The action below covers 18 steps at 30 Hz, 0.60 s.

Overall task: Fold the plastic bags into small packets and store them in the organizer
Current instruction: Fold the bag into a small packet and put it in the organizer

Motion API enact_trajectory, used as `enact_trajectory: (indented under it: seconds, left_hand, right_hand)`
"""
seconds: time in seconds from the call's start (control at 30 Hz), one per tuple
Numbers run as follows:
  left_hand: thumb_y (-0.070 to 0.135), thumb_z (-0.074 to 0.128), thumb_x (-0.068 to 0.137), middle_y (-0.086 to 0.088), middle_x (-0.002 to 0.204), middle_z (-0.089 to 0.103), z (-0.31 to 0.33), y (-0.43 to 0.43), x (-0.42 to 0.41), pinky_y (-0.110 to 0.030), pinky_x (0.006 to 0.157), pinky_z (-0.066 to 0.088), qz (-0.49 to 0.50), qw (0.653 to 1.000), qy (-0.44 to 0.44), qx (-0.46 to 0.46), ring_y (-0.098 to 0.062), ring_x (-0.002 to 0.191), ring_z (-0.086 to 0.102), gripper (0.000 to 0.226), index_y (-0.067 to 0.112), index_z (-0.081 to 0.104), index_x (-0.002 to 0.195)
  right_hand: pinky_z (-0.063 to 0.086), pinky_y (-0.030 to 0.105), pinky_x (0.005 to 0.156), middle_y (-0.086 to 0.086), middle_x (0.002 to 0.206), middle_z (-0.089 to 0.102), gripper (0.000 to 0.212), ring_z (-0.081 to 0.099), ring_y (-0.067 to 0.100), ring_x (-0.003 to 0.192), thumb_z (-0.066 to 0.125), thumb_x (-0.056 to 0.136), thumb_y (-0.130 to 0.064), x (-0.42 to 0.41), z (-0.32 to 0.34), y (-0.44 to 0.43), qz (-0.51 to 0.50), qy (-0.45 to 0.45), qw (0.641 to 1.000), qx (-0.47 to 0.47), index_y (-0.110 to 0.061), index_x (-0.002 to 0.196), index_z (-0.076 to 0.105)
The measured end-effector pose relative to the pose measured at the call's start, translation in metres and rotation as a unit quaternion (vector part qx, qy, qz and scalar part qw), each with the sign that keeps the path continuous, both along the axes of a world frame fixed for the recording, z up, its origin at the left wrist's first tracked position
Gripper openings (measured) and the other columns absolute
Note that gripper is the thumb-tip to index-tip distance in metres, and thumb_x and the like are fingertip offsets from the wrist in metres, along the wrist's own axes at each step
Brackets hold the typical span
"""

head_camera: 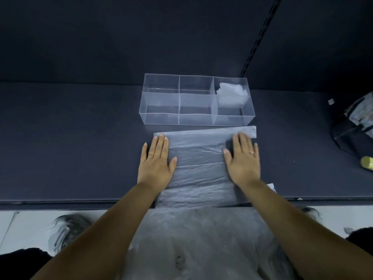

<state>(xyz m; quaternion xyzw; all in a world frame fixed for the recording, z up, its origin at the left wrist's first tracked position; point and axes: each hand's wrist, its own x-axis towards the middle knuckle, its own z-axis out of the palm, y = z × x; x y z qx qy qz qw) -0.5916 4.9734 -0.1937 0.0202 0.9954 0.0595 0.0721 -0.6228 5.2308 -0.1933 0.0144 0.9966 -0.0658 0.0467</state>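
Head camera looks down my two bare arms. Close to me, one clear plastic bag (199, 170) hangs off the near edge of the dark table (80, 148) and falls down toward my lap. The bag is long, and its long way runs from me straight out to the far side. Its far end lies flat on the table as a strip going left to right. My left hand (156, 160) lies flat on the left edge of the bag, with fingers straight and the thumb on the plastic. My right hand (243, 160) lies flat on the right edge the same way. Both hands press down and grip nothing. Each hand has one thin ring. Just past the bag's far end stands one clear organizer (196, 113), with its long side going left to right. In its right end, at the back, sits some white folded plastic (232, 96); I cannot tell how many packets it is. Far off to the right lies one dark bag (351, 126) with a small yellow thing (367, 162) near it.
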Motion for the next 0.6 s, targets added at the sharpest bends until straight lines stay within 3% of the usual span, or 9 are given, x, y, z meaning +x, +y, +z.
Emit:
enact_trajectory:
  seconds: [0.07,0.17,0.23,0.3,0.37,0.43,0.53,0.6]
  left_hand:
    - [0.048,0.016,0.1,-0.006,0.161,-0.001,0.01,-0.003,0.008,-0.042,0.119,-0.007,-0.038,0.999,0.033,-0.004,-0.02,0.148,-0.004,0.065,0.011,0.005,0.152]
    - [0.048,0.034,0.098,-0.012,0.151,0.036,0.018,-0.014,0.047,-0.046,0.117,0.016,-0.179,0.969,0.153,0.075,-0.027,0.141,0.032,0.061,0.007,0.046,0.14]
    - [0.057,0.044,0.092,-0.011,0.149,0.04,0.014,-0.025,0.082,-0.047,0.114,0.022,-0.298,0.94,0.152,0.07,-0.026,0.139,0.035,0.068,0.008,0.049,0.138]
    - [0.051,0.049,0.091,-0.008,0.147,0.044,0.011,-0.034,0.107,-0.046,0.111,0.027,-0.357,0.928,0.108,0.021,-0.024,0.136,0.04,0.064,0.009,0.049,0.138]
    - [0.025,0.047,0.089,-0.007,0.138,0.054,0.014,-0.039,0.114,-0.045,0.108,0.036,-0.344,0.931,0.122,0.005,-0.023,0.127,0.052,0.046,0.009,0.057,0.131]
    - [0.009,0.043,0.085,-0.008,0.124,0.065,0.022,-0.039,0.11,-0.042,0.096,0.05,-0.321,0.933,0.158,0.032,-0.023,0.112,0.064,0.04,0.009,0.069,0.116]
    - [0.008,0.047,0.082,-0.004,0.1,0.074,0.038,-0.033,0.104,-0.038,0.084,0.057,-0.319,0.923,0.203,0.069,-0.018,0.089,0.072,0.032,0.011,0.077,0.093]
    - [0.01,0.054,0.079,-0.002,0.085,0.075,0.053,-0.029,0.101,-0.034,0.078,0.058,-0.297,0.929,0.199,0.097,-0.016,0.074,0.072,0.024,0.014,0.078,0.081]
  right_hand:
    - [0.001,0.042,0.12,0.008,0.161,0.01,0.062,0.006,0.023,0.148,0.03,0.101,-0.04,0.008,0.008,0.02,-0.01,0.023,1.0,0.001,-0.01,0.153,0.014]
    - [0.013,0.045,0.119,0.015,0.155,0.027,0.06,0.024,0.031,0.143,0.039,0.099,-0.039,0.039,0.023,0.02,0.052,0.089,0.992,-0.067,-0.004,0.147,0.032]
    - [0.021,0.043,0.116,0.015,0.149,0.039,0.062,0.034,0.029,0.137,0.046,0.093,-0.046,0.075,0.028,0.0,0.148,0.099,0.975,-0.132,-0.005,0.14,0.044]
    - [0.033,0.044,0.111,0.01,0.145,0.045,0.069,0.043,0.027,0.132,0.059,0.084,-0.054,0.111,0.022,-0.025,0.248,0.054,0.96,-0.119,-0.011,0.138,0.049]
    - [0.046,0.047,0.099,0.009,0.136,0.054,0.074,0.055,0.029,0.12,0.078,0.069,-0.047,0.13,0.017,-0.046,0.286,0.028,0.953,-0.092,-0.012,0.131,0.056]
    - [0.049,0.038,0.094,0.006,0.122,0.061,0.069,0.06,0.025,0.108,0.087,0.059,-0.035,0.132,0.015,-0.058,0.244,0.047,0.964,-0.093,-0.014,0.12,0.063]
    - [0.034,0.03,0.086,0.003,0.102,0.064,0.051,0.059,0.025,0.094,0.086,0.059,-0.025,0.126,0.019,-0.065,0.189,0.084,0.971,-0.124,-0.015,0.104,0.066]
    - [0.034,0.03,0.079,0.002,0.091,0.063,0.031,0.061,0.026,0.086,0.083,0.065,-0.021,0.125,0.023,-0.064,0.202,0.094,0.965,-0.139,-0.015,0.092,0.069]
